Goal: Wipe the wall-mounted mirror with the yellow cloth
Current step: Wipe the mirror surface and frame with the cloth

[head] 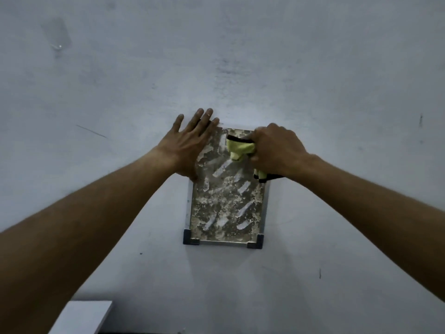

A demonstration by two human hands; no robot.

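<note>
**Mirror wipe: early stage, most of the glass left to do**

The wall-mounted mirror (226, 201) sat at centre frame on a pale grey wall (240, 56), in a thin metal frame with dark corner pieces at the bottom.

Left hand (187, 145): flat, fingers (202, 116) straight and spread. The palm lay over the mirror's upper left corner and the fingertips reached onto the wall above. It held nothing; judged to be steadying the frame.

Right hand (277, 153): fingers curled tight round the bunched yellow cloth (240, 149), pressed to the glass at the mirror's upper right. A yellow fold with a dark edge stuck out toward frame left, and a second tuft hung below the hand at the right edge of the frame.

Surface: mottled whitish and brown patches covered nearly the whole pane. A few short diagonal pale streaks showed in the middle and lower parts. No area looked properly clean.

Judgement: wiping was under way at the top, little was done, and the middle, bottom and corners remained.

Also noted: a small clear hook (56, 45) at upper left of frame and a white ledge (81, 317) at lower left.
</note>
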